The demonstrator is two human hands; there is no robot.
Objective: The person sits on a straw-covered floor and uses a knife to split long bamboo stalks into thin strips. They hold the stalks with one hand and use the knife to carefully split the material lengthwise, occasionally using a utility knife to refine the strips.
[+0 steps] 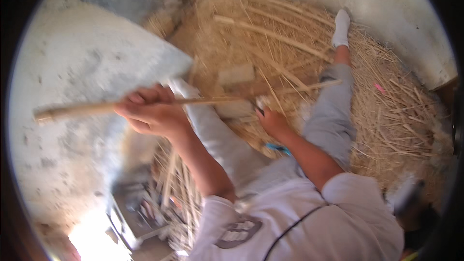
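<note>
My left hand [151,111] is wrapped round a long pale cane stick [77,110], which lies nearly level in front of me. The stick's thick cut end points left; its thinner part runs right, past my right hand. Just below the stick, my right hand [275,123] is closed on a small dark-handled tool [260,111]. The tool's working end meets or lies close to the stick, but it is too blurred to tell its kind. Beneath the stick lie two greyish blocks, one a brick [236,74], between my outstretched legs.
Shavings and long split cane strips [275,36] cover the floor ahead and to the right. A blue object [278,149] lies by my right forearm. Pale walls [53,82] stand close on the left and ahead. At lower left, a metal box [137,212] holds blurred items beside more strips.
</note>
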